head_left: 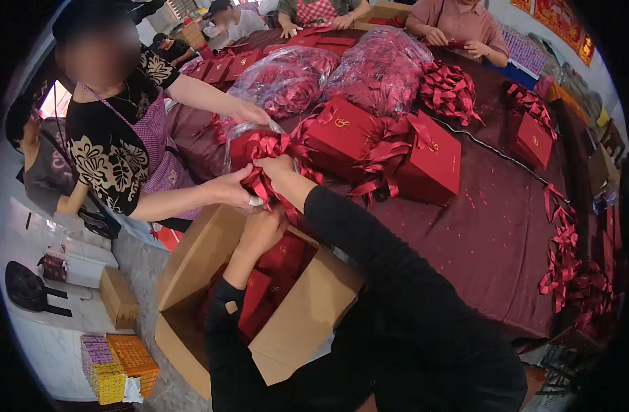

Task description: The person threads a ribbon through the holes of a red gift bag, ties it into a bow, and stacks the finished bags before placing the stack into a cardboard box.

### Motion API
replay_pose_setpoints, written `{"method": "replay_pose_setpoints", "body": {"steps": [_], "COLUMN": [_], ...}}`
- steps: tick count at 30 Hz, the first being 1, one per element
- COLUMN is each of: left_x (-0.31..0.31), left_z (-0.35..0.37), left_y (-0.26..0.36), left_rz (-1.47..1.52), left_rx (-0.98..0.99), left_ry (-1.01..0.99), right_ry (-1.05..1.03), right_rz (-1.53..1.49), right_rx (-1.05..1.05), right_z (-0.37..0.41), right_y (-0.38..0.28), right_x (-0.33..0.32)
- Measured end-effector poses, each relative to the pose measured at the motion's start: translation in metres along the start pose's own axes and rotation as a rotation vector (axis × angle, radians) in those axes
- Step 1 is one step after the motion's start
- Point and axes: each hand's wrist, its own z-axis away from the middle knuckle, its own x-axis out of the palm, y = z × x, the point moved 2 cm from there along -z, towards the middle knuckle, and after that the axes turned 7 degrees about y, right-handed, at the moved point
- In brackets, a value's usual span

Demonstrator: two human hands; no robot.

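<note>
A bunch of red gift bags (pixel 243 147) with dark-red satin ribbons (pixel 272 145) is held over the table's near left edge, partly in clear plastic. My right hand (pixel 279 170) grips the ribbons from the right, its fingertips hidden among them. Below it, my left hand (pixel 261 232) closes on the hanging ribbon loops, just above an open cardboard box (pixel 307 302). More red gift bags (pixel 256 302) lie inside that box. A co-worker's two hands hold the same bunch, one at its top and the other at its lower left.
Stacked red gift bags (pixel 431 161) with ribbons stand on the maroon-covered table (pixel 459 261). Behind them lie clear plastic sacks (pixel 380 69) full of red items and a ribbon pile (pixel 450 89). A cable (pixel 483 144) crosses the cloth. Co-workers stand at the left and far side.
</note>
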Motion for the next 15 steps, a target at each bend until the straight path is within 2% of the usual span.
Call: {"method": "replay_pose_setpoints", "body": {"steps": [4,6,8,11,12,13,14,15], "left_x": [-0.004,-0.005,-0.007,-0.009,-0.008,0.0,0.003,0.004], "left_z": [0.009,0.012,0.013,0.01,0.009,0.01,0.008,0.005], "left_y": [-0.001,-0.008,-0.011,-0.006,-0.004,-0.009,-0.011,-0.01], "left_rz": [-0.078,0.001,-0.011,-0.035,-0.057,-0.095,-0.101,-0.108], "left_rx": [-0.038,-0.179,-0.115,-0.019,-0.003,0.021,0.015,0.008], "left_ry": [0.038,0.118,0.103,0.07,0.049,0.093,0.091,0.089], "right_ry": [0.027,0.016,-0.038,-0.103,-0.092,-0.27,-0.224,-0.117], "right_rz": [0.007,0.001,-0.077,0.014,0.044,0.028,0.084,0.196], "right_rx": [0.036,0.065,0.137,0.226,0.113,0.025,0.023,-0.04], "right_z": [-0.002,0.0,-0.007,-0.005,-0.014,-0.005,-0.032,0.005], "right_y": [0.001,-0.002,0.002,-0.009,-0.003,-0.011,0.004,-0.02], "right_x": [0.001,0.002,0.009,0.007,0.011,0.0,0.02,-0.003]}}
